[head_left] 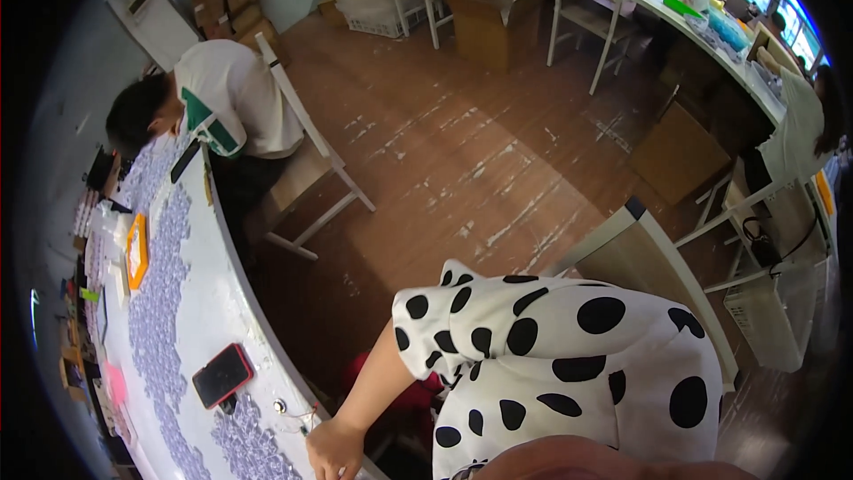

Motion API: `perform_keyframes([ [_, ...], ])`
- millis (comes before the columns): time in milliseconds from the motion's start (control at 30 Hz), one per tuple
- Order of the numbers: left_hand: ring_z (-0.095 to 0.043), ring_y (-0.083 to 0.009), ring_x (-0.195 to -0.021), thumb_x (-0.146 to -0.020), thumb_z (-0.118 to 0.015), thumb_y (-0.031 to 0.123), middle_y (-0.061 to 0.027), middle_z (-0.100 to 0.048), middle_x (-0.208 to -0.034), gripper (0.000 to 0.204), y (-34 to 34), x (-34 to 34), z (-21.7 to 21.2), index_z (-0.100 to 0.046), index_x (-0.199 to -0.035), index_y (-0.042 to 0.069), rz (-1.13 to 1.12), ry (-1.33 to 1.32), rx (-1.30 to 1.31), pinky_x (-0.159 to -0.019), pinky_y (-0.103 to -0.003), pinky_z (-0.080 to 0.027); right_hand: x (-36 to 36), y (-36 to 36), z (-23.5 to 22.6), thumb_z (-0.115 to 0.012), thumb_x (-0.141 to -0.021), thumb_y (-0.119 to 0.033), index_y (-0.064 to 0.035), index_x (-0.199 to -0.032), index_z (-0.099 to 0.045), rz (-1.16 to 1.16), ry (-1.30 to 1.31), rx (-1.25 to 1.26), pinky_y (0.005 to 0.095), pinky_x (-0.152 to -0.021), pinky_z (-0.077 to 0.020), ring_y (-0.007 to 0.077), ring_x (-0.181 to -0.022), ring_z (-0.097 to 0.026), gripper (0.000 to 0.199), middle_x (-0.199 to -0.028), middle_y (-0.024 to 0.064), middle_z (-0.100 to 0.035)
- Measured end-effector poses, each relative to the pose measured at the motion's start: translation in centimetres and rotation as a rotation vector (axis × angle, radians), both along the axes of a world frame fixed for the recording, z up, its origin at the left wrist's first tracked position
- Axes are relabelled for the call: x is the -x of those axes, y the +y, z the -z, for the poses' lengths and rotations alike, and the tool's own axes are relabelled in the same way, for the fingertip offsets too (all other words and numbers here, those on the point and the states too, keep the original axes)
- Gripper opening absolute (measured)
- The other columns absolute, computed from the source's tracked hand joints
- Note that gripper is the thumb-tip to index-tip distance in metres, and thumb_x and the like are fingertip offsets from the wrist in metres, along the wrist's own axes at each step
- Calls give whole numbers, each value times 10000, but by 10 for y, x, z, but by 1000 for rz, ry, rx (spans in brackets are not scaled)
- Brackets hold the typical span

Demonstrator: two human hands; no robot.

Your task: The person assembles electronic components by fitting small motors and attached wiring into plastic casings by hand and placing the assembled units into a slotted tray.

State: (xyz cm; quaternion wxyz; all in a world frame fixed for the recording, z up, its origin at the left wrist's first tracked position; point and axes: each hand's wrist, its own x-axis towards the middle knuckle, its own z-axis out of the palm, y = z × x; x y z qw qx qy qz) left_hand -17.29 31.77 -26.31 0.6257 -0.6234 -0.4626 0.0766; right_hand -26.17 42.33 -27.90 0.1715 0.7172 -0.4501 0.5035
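On the left, a table (211, 307) bears a long spread of small pieces (153, 333), with a tray (136, 260) to its left and a phone (222, 377) to its right. A smaller heap (251, 444) lies below the phone, left of the right hand (336, 451). A co-worker (235, 93) sits at the table's far end.

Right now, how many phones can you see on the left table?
2: a red-edged phone beside the nearer pale pile, and what looks like a black phone by the person seated there; others may be hidden.
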Motion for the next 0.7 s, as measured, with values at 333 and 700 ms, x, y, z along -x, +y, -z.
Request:
perform_keyframes([
  [333,-530,-321,-1292,-1004,-554,280,-158,-567,-1371,370,43,-41,-12,-659,-1226,3,-104,-83,-35,-1188,-546,-248,-5,-20,2,-531,-992,-438,-153,-680,-714,-11,-100,-8,367,-557,-481,215,-675,-657,460,-812,-55,-703],
  [700,-525,-329,-1294,-1011,-534,286,-166,-557,-1376,378,34,10,7,-650,-1234,4,139,-268,-139,-1186,-554,-251,3,-31,16,-519,-942,-429,-156,-796,-726,325,211,-211,413,-574,-514,240,-741,-687,372,-942,-36,-736],
])
